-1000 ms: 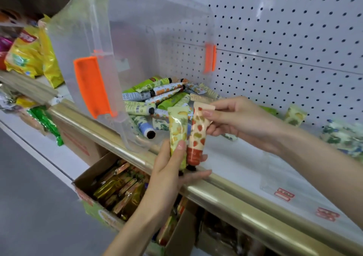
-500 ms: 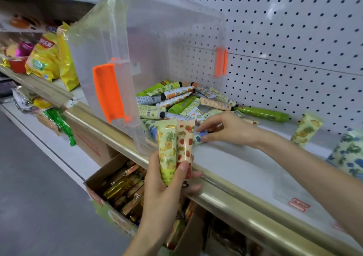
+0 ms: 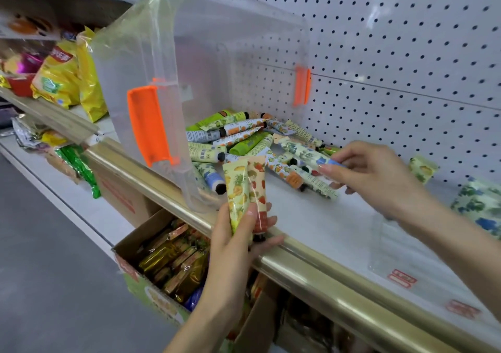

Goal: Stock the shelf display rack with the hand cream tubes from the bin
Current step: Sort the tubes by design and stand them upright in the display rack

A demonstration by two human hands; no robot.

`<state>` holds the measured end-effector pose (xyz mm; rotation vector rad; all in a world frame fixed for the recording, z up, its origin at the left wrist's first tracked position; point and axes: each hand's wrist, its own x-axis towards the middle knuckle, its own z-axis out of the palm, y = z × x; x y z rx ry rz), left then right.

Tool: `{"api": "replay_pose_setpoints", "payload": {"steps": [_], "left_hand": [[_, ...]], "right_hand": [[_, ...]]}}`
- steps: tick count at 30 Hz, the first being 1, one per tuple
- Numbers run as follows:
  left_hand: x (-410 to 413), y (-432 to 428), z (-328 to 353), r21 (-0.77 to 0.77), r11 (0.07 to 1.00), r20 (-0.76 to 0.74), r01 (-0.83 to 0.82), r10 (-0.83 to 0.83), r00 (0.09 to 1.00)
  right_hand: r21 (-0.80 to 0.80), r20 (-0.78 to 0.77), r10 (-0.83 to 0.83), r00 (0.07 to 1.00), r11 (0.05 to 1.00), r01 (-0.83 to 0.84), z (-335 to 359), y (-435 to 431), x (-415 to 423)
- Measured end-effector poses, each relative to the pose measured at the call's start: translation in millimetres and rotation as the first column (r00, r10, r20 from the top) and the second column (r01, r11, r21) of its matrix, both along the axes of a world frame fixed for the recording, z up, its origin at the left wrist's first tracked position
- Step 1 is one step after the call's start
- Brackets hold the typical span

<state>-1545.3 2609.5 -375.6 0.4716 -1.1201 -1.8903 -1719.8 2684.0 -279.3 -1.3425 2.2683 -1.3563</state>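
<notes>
Yellow snack bags (image 3: 61, 81) fill the neighbouring shelf at far left. Beside them a clear plastic bin (image 3: 217, 54) with orange latches (image 3: 147, 126) lies tipped on its side on the white shelf (image 3: 311, 217), its mouth facing right. A loose pile of hand cream tubes (image 3: 235, 138) spills from it across the shelf toward the pegboard back panel (image 3: 406, 54). Below, an open cardboard box (image 3: 130, 247) holds gold-wrapped packets.

At the gold front rail (image 3: 325, 279) the person's left hand (image 3: 233, 247) grips two tubes upright, caps down: a pineapple-print tube (image 3: 237, 190) and, touching it on the right, a strawberry-print tube (image 3: 259, 187). The thumb presses across their fronts and the fingers curl round behind.

The right hand (image 3: 379, 176) reaches over the edge of the pile, thumb and fingertips clamped on the blue end of a blue-flowered tube (image 3: 301, 150) that is raised just above the others.

Farther right, a yellow fruit-print tube (image 3: 423, 168) and a blue floral tube (image 3: 479, 206) stand by the pegboard, near a clear plastic divider (image 3: 393, 247) carrying red labels.
</notes>
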Motion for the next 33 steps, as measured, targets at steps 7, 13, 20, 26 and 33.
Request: {"api": "replay_pose_setpoints", "payload": {"steps": [7,13,20,26,33], "left_hand": [[-16,10,10,0.122,0.992,-0.096,0.036,-0.024,0.995],[-21,11,16,0.267,0.951,-0.132,0.157,-0.125,0.983],[-19,6,14,0.418,0.868,-0.189,0.267,-0.205,0.96],[-15,1,16,0.43,0.885,-0.221,0.18,-0.09,0.971],[-11,-5,12,0.261,0.96,-0.136,0.097,-0.063,0.989]], "right_hand": [[-0.148,0.265,-0.03,0.964,0.986,0.071,-38,5,67],[-0.141,0.314,0.002,0.949,0.989,0.045,-53,-1,85],[-0.08,0.208,0.126,0.97,0.991,-0.111,-54,17,95],[-0.143,0.101,0.062,0.993,0.989,-0.047,-29,14,54],[0.108,-0.068,-0.076,0.995,0.991,0.083,-34,-43,-19]]}}
